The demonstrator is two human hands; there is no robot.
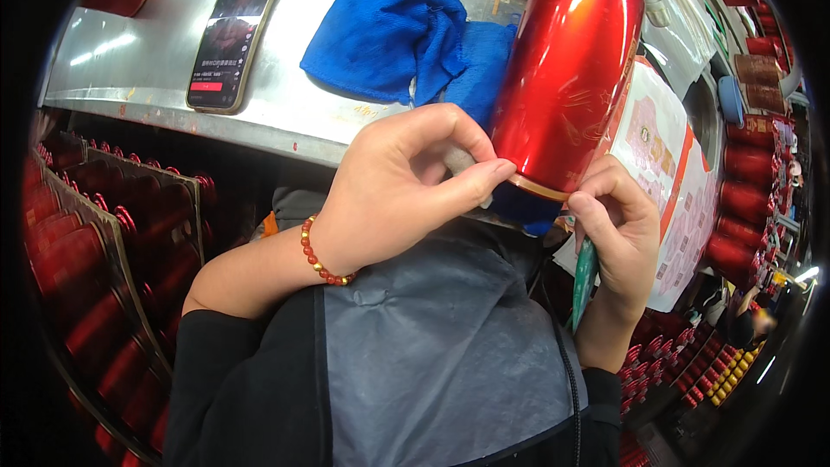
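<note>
A shiny red metal canister (566, 78) leans over the table's front edge, its near end toward me. A thin gold band (540, 188) runs round that end, with dark blue below it. My left hand (424, 169) is closed, thumb and forefinger pinched at the left end of the band. Tucked in its curled fingers is a small greyish wad (458, 160), mostly hidden. At the band's right end, my right hand (618, 220) pinches with thumb and forefinger. A green pointed tool (584, 281) hangs from the same hand, its upper part covered by the fingers.
A blue cloth (389, 30) lies crumpled beside the canister on the metal table (294, 112). Further left is a lit phone (233, 43). Printed white sheets (666, 147) spread on the right. Racks of red canisters (86, 268) stand at lower left, more at right (743, 182).
</note>
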